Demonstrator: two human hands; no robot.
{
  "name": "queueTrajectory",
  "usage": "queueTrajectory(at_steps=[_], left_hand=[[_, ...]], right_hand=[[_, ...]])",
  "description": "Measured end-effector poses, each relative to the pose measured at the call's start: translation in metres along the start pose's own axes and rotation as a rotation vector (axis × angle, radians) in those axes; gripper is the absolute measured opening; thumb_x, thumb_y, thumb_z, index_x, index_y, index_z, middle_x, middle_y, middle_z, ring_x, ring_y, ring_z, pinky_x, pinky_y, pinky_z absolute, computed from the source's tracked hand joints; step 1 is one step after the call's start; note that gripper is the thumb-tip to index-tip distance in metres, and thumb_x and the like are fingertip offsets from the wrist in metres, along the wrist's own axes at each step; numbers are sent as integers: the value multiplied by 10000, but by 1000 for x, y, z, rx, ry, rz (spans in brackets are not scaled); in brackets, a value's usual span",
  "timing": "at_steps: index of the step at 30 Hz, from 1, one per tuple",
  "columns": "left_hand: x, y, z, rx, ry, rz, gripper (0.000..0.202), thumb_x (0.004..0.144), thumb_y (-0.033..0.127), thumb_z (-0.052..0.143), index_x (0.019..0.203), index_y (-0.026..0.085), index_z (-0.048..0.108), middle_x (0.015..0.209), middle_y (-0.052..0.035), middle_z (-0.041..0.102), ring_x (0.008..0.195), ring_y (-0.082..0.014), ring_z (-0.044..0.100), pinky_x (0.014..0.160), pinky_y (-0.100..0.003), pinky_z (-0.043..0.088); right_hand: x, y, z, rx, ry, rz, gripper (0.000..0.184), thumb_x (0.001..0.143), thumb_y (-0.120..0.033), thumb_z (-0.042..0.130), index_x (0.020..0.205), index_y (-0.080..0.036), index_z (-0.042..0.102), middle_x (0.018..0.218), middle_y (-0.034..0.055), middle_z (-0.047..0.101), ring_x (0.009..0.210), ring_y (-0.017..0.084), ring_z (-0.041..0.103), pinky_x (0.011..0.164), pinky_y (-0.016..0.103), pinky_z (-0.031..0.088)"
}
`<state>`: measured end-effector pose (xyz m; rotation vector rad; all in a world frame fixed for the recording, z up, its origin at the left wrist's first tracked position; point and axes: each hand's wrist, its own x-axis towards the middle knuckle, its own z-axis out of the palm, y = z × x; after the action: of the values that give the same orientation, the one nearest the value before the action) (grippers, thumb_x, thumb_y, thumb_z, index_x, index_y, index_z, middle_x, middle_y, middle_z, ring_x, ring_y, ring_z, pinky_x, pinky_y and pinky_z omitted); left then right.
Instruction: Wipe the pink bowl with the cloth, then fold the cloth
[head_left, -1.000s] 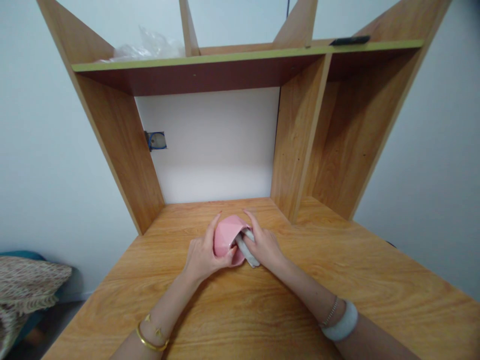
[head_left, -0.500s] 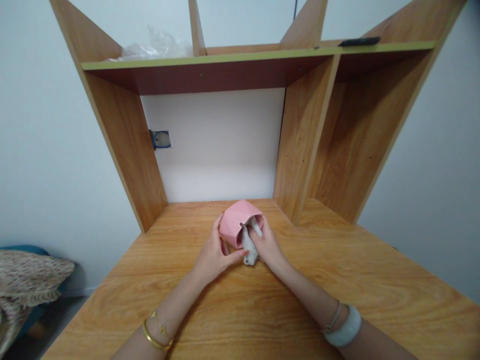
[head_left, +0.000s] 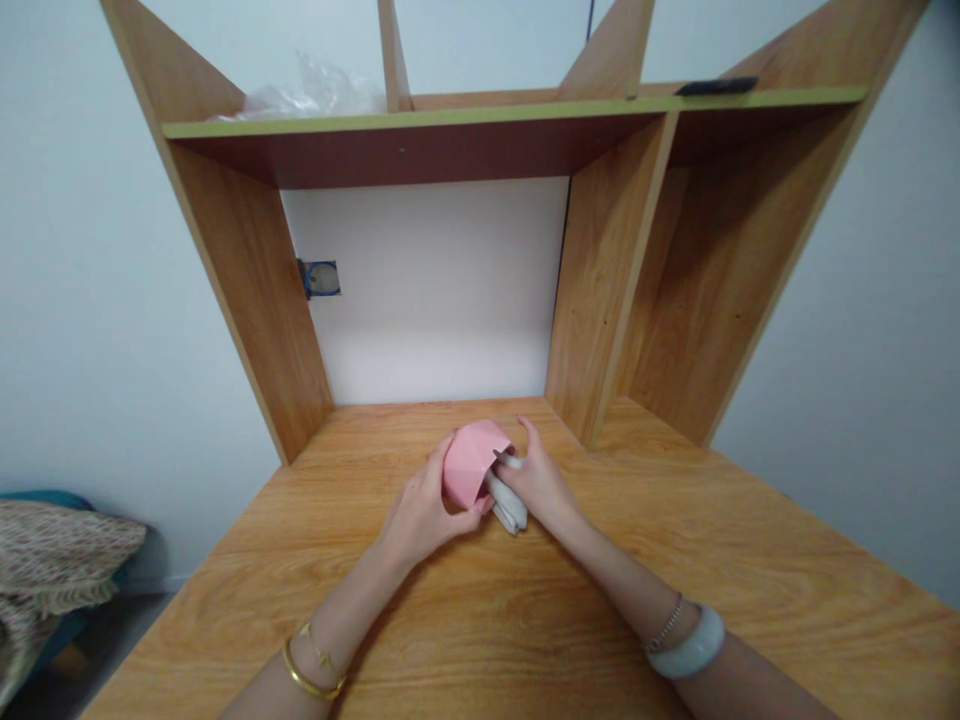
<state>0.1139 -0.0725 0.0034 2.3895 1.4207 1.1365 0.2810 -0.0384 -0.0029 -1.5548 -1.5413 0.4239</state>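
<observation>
A pink faceted bowl-like container (head_left: 472,460) is tilted on its side above the desk, its opening facing right toward me. My left hand (head_left: 426,505) grips it from the left, thumb near the lower rim. My right hand (head_left: 541,488) holds a pale grey-white cloth (head_left: 510,508), with its fingers partly hidden inside the opening and the thumb raised. Part of the cloth goes into the container and a folded end hangs out below. There is a small dark notch at the rim.
The wooden desk (head_left: 480,620) spreads around both hands. Behind it stands a shelf unit with an upright divider (head_left: 611,280). Its upper shelf (head_left: 510,108) carries a clear plastic bag (head_left: 315,95) and a dark object (head_left: 716,87). A woven cover (head_left: 67,550) lies at far left.
The pink container has turned, so less of its inside shows. My right hand has shifted slightly right, its thumb now raised, and the cloth's hanging end has swung right.
</observation>
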Motion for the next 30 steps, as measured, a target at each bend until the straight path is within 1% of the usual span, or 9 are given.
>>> queueTrajectory(at_steps=[5,8,11,15,19,23,26,28,30], left_hand=[[-1,2,-6,204,-22,-42,743,688,452,527,1320,177,251,858,-57,649,733,-222,621,676,-314,456],[-1,-1,-9,265,-25,-39,703,693,458,504,1302,177,291,875,-64,649,719,-223,620,684,-317,451],[-1,-2,-10,276,-19,-30,698,694,466,497,1300,185,294,903,-66,642,708,-220,615,681,-316,448],[1,-4,-11,210,4,-72,697,744,457,453,1335,186,202,811,-29,630,662,-188,599,651,-292,443],[5,-8,-11,35,84,-76,725,774,459,441,1352,209,81,1033,-49,548,613,-126,555,621,-269,444],[6,-9,-5,-103,77,-80,843,727,473,529,1348,200,29,1181,-102,447,604,-111,530,590,-271,451],[3,-6,3,-197,25,-75,890,698,460,581,1345,171,42,1203,-142,436,702,-156,559,635,-297,460],[1,-3,9,-262,4,-66,852,727,439,561,1341,153,44,1175,-144,463,818,-191,562,706,-315,455],[0,-2,13,-313,5,-78,794,765,418,519,1332,139,39,1126,-134,497,858,-193,558,731,-318,452]], right_hand=[[-7,-8,-6,-331,-18,-80,733,719,-405,517,1327,-143,201,646,55,629,577,206,587,489,233,326],[-10,-9,-4,-428,-44,-144,721,744,-417,489,1339,-155,176,652,52,633,596,211,596,506,239,325],[-12,-8,-4,-423,-79,-217,680,766,-356,462,1346,-172,159,654,38,632,599,207,595,516,241,332],[-13,-5,-3,-266,-79,-245,637,762,-268,442,1337,-175,185,664,26,622,593,189,579,517,236,349],[-9,1,0,-81,-39,-171,603,746,-221,431,1313,-176,229,672,15,606,570,166,559,511,234,376],[-2,7,5,186,53,-158,556,736,-210,431,1268,-172,276,940,67,611,782,173,583,679,282,439],[0,8,11,349,89,-204,473,730,-207,432,1195,-163,360,1101,88,554,990,175,524,840,309,399],[-1,7,15,426,60,-218,415,729,-216,433,1140,-164,406,1109,85,552,1018,172,510,879,319,381],[-3,6,19,463,20,-198,384,724,-227,443,1103,-170,431,1063,73,579,981,169,534,870,324,393]])
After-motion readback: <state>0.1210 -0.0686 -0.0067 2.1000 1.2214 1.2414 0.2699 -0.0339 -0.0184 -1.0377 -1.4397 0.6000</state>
